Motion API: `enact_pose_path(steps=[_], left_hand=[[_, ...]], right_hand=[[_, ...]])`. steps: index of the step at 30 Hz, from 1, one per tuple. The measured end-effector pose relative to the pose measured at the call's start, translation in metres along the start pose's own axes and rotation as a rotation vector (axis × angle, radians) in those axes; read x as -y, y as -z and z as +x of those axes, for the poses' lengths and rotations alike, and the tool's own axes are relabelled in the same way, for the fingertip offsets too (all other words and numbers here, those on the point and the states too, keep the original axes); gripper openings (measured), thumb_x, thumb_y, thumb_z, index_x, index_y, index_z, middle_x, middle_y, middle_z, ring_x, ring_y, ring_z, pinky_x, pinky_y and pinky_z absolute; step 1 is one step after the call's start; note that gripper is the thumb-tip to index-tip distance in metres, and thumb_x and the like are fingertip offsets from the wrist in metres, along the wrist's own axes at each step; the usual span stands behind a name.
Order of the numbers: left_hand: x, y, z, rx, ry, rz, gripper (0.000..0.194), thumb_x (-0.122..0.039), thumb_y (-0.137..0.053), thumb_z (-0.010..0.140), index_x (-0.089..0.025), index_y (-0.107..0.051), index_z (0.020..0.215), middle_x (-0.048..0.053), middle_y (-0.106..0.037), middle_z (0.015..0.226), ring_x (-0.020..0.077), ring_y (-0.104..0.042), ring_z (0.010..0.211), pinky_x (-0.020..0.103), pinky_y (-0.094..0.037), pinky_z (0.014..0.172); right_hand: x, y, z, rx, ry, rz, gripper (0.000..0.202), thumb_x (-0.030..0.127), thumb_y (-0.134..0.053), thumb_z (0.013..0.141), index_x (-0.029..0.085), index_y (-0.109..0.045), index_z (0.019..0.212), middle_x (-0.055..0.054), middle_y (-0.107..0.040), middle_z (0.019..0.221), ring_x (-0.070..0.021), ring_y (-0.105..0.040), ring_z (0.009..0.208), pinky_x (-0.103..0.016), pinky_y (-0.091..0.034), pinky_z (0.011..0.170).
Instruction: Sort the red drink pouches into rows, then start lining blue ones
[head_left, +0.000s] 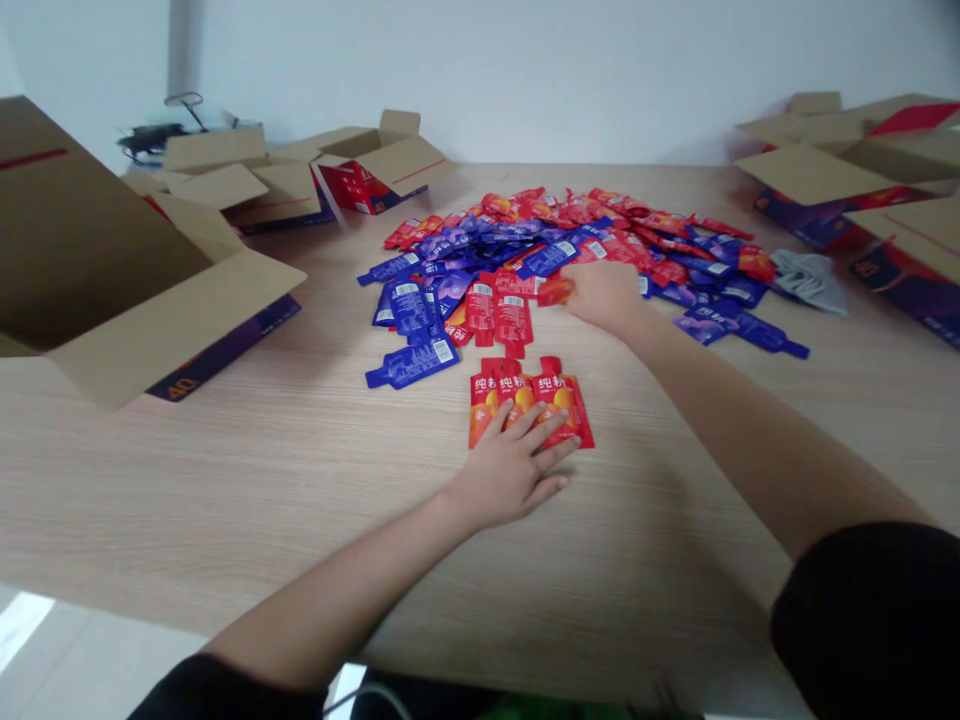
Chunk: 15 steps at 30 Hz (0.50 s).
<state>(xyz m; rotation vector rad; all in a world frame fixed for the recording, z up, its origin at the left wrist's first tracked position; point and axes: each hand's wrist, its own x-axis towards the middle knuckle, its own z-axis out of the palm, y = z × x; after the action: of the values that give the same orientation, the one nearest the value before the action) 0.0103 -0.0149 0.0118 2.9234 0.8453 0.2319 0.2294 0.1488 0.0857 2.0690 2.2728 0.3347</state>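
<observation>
My left hand (514, 465) lies flat with spread fingers over the lower part of a row of red pouches (552, 385). These lie front side up, caps pointing away from me, partly overlapping. My right hand (604, 292) is at the near edge of the pile, its fingers closed on a red pouch (553, 292). Behind it spreads a heap of red pouches (577, 208) and blue pouches (487, 235). Two red pouches (513, 322) lie back side up just beyond the row, and a blue pouch (413, 364) rests to their left.
An open carton (217, 300) stands at the near left, with more open cartons (375, 170) behind it. Others (817, 180) stand at the right. A grey-white bundle (810, 280) lies right of the pile on the wooden table (285, 490). A wall rises behind.
</observation>
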Motion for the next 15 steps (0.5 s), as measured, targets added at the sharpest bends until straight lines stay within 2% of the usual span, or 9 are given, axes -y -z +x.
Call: enact_pose_path(steps=[2, 5, 7, 8, 10, 12, 14, 15], left_hand=[[0.001, 0.000, 0.000, -0.004, -0.005, 0.000, 0.052, -0.053, -0.031, 0.106, -0.030, -0.047, 0.149, 0.004, -0.040, 0.159, 0.0320, -0.034, 0.147, 0.060, -0.021, 0.120], [0.002, -0.001, 0.000, -0.020, -0.014, 0.001, 0.052, -0.053, -0.031, 0.106, -0.030, -0.046, 0.150, 0.005, -0.039, 0.159, 0.0324, -0.034, 0.147, 0.061, -0.020, 0.120], [0.002, -0.003, 0.000, -0.031, -0.013, 0.004, 0.052, -0.053, -0.031, 0.106, -0.030, -0.046, 0.150, 0.005, -0.040, 0.159, 0.0319, -0.034, 0.146, 0.060, -0.019, 0.120], [0.002, -0.003, 0.000, -0.033, -0.012, 0.007, 0.052, -0.053, -0.032, 0.106, -0.030, -0.046, 0.150, 0.005, -0.041, 0.158, 0.0315, -0.034, 0.146, 0.060, -0.019, 0.120], [0.002, -0.005, 0.000, -0.037, -0.010, 0.017, 0.052, -0.053, -0.032, 0.105, -0.030, -0.047, 0.149, 0.006, -0.042, 0.158, 0.0309, -0.035, 0.146, 0.059, -0.020, 0.120], [0.002, -0.006, 0.000, -0.041, -0.007, 0.031, 0.051, -0.053, -0.031, 0.106, -0.031, -0.047, 0.149, 0.005, -0.042, 0.158, 0.0306, -0.034, 0.147, 0.058, -0.020, 0.120], [0.001, -0.006, 0.000, -0.047, -0.003, 0.041, 0.051, -0.053, -0.030, 0.106, -0.032, -0.046, 0.149, 0.004, -0.041, 0.159, 0.0301, -0.034, 0.147, 0.057, -0.020, 0.120], [0.001, -0.007, 0.000, -0.051, -0.003, 0.045, 0.051, -0.053, -0.029, 0.106, -0.032, -0.046, 0.149, 0.004, -0.040, 0.159, 0.0299, -0.034, 0.147, 0.057, -0.021, 0.120]], right_hand=[[-0.024, 0.004, -0.025, 0.068, 0.026, -0.109, 0.023, 0.021, -0.053, 0.090, 0.018, -0.075, 0.098, -0.015, -0.073, 0.095, -0.0314, -0.067, 0.096, -0.043, -0.046, 0.083], [-0.051, -0.012, -0.070, 0.172, 0.234, -0.137, 0.022, 0.011, -0.054, 0.083, 0.016, -0.074, 0.074, -0.013, -0.072, 0.085, -0.0274, -0.066, 0.090, -0.041, -0.043, 0.087], [-0.059, -0.029, -0.099, 0.183, 0.376, -0.098, 0.027, 0.007, -0.051, 0.085, 0.017, -0.073, 0.075, -0.013, -0.071, 0.093, -0.0252, -0.064, 0.094, -0.038, -0.042, 0.088], [-0.060, -0.036, -0.112, 0.151, 0.391, -0.079, 0.029, 0.007, -0.048, 0.087, 0.016, -0.074, 0.081, -0.014, -0.070, 0.103, -0.0255, -0.063, 0.099, -0.038, -0.041, 0.090], [-0.055, -0.045, -0.136, -0.004, 0.249, -0.055, 0.033, 0.012, -0.043, 0.092, 0.015, -0.074, 0.105, -0.018, -0.064, 0.123, -0.0287, -0.058, 0.111, -0.041, -0.040, 0.094], [-0.045, -0.050, -0.160, -0.169, 0.000, -0.038, 0.041, 0.024, -0.042, 0.096, 0.013, -0.064, 0.129, -0.022, -0.058, 0.133, -0.0339, -0.055, 0.115, -0.047, -0.040, 0.095], [-0.031, -0.055, -0.183, -0.217, -0.172, -0.010, 0.052, 0.039, -0.043, 0.097, 0.009, -0.057, 0.137, -0.025, -0.058, 0.132, -0.0376, -0.056, 0.109, -0.050, -0.043, 0.091], [-0.025, -0.058, -0.193, -0.192, -0.195, 0.001, 0.057, 0.045, -0.043, 0.097, 0.006, -0.057, 0.137, -0.028, -0.057, 0.131, -0.0388, -0.057, 0.107, -0.051, -0.045, 0.089]])
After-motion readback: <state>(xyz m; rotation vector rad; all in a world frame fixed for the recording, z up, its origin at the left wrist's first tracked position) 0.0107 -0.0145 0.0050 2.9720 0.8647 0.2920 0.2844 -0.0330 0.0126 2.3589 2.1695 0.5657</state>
